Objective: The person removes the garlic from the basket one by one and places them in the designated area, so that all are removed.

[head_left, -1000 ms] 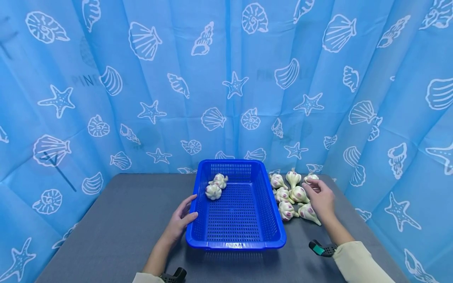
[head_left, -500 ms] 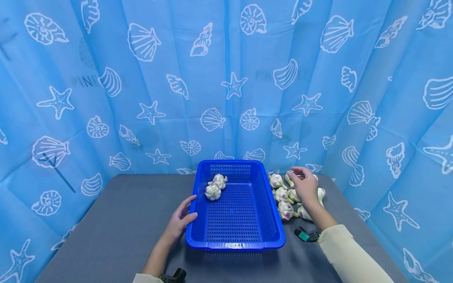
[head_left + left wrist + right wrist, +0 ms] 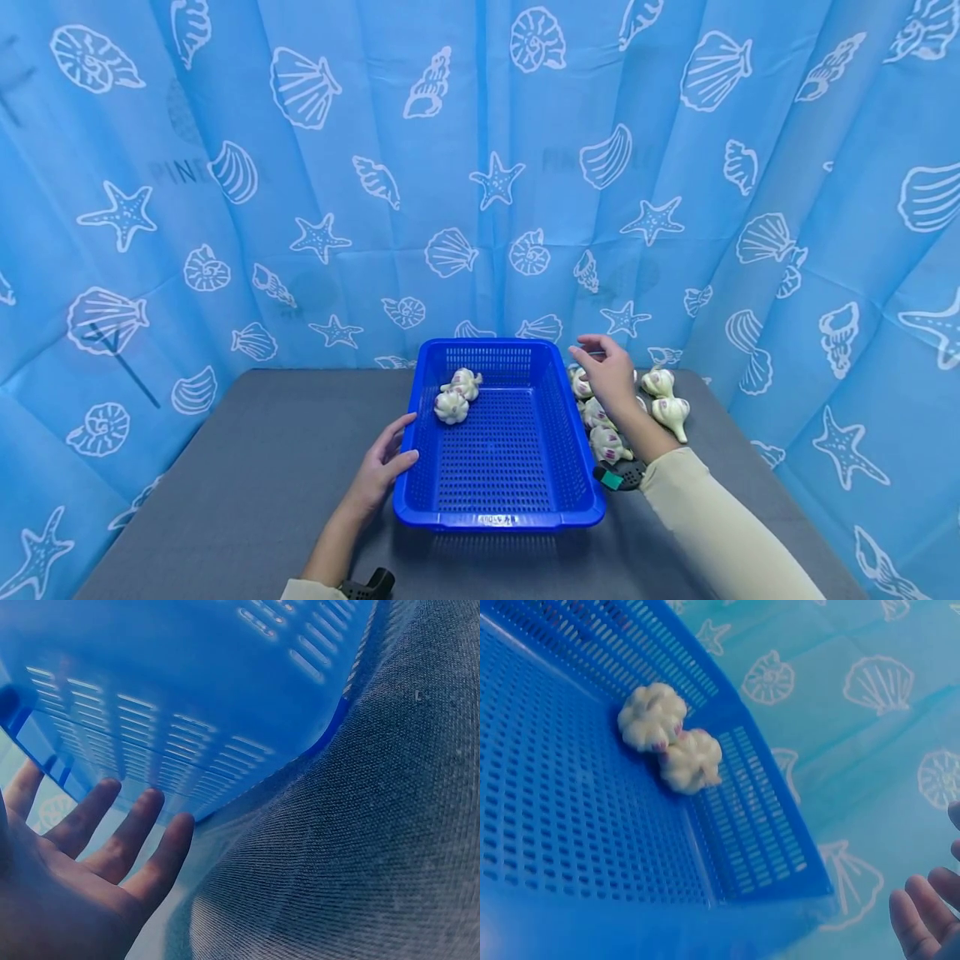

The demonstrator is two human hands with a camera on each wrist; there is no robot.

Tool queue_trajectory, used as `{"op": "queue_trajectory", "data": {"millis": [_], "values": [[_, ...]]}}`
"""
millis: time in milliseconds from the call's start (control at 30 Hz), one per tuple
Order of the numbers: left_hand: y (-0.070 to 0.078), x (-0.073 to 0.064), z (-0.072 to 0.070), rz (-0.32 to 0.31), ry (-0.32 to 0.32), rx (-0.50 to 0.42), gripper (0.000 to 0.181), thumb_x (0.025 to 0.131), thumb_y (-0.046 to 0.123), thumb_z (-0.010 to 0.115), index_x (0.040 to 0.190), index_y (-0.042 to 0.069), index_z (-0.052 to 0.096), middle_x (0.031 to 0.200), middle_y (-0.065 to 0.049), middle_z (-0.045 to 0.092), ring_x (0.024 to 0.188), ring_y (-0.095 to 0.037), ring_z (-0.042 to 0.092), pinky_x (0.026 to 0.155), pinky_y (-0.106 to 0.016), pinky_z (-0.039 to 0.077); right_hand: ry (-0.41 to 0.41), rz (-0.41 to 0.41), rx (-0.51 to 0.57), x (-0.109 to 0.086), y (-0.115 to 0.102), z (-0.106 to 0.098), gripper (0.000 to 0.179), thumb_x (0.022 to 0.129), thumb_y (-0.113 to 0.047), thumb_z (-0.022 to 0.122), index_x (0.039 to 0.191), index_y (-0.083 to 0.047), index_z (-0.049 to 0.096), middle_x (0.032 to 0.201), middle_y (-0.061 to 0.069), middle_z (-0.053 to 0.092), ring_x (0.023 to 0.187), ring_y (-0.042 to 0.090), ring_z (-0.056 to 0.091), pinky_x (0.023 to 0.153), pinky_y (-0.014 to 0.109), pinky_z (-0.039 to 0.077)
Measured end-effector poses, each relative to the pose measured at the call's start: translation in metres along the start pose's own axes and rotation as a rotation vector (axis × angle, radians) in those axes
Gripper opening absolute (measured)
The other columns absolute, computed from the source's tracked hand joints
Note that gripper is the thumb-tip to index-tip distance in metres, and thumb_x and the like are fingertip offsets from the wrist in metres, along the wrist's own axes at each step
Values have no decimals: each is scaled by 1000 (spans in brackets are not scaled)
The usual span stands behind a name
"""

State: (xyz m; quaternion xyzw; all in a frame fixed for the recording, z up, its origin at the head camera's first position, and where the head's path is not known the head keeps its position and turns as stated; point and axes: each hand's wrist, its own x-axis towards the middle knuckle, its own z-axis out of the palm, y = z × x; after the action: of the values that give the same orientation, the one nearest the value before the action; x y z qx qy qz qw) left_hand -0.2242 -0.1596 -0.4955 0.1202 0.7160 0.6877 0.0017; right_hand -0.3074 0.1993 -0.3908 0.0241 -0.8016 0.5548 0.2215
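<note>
A blue plastic basket (image 3: 495, 518) with slotted walls stands on the table, two garlic bulbs (image 3: 452, 407) together near its far left corner. My left hand (image 3: 378, 467) rests against the basket's left side, thumb and fingertips at the rim. In the left wrist view its fingers (image 3: 131, 844) lie spread and nearly straight beside the slotted wall. My right hand (image 3: 609, 373) hovers by the basket's far right corner, above several more garlic bulbs (image 3: 609, 446) that it partly covers. The right wrist view has its fingers (image 3: 930, 904) at the right edge, with no bulb visible in them.
Two garlic bulbs (image 3: 670, 414) lie on the grey table (image 3: 285, 467), right of my right forearm. A blue curtain (image 3: 360, 208) with white shell prints hangs behind the table and along its sides. Black wrist devices sit below both hands.
My right hand has moved left and away over the garlic bulbs toward the basket, uncovering the bulbs at the right. My left hand and the basket have stayed put.
</note>
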Motion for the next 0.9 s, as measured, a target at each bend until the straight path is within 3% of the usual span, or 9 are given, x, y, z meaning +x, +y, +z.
{"op": "queue_trajectory", "data": {"millis": [300,667,900], "values": [[1,0,1,-5,12,0,56,94,25,59,147,24,41,149,-22,36,131,-48,38,96,-64,40,-112,11,-1,6,-16,30,30,92,-16,68,118,-2,63,110,18,63,94,30,64,68,38,57],[1,0,0,0,14,-4,56,94,25,60,147,23,42,149,-23,36,131,-49,38,95,-64,40,-224,50,-76,10,-19,63,36,90,-16,69,122,-2,61,117,21,62,101,34,63,69,36,57],[-1,1,-1,-8,-3,4,56,95,26,59,148,23,40,150,-23,34,132,-48,37,95,-65,39,-294,102,-78,7,-21,80,39,89,-16,71,123,-1,60,119,23,61,97,35,63,71,41,57]]}}
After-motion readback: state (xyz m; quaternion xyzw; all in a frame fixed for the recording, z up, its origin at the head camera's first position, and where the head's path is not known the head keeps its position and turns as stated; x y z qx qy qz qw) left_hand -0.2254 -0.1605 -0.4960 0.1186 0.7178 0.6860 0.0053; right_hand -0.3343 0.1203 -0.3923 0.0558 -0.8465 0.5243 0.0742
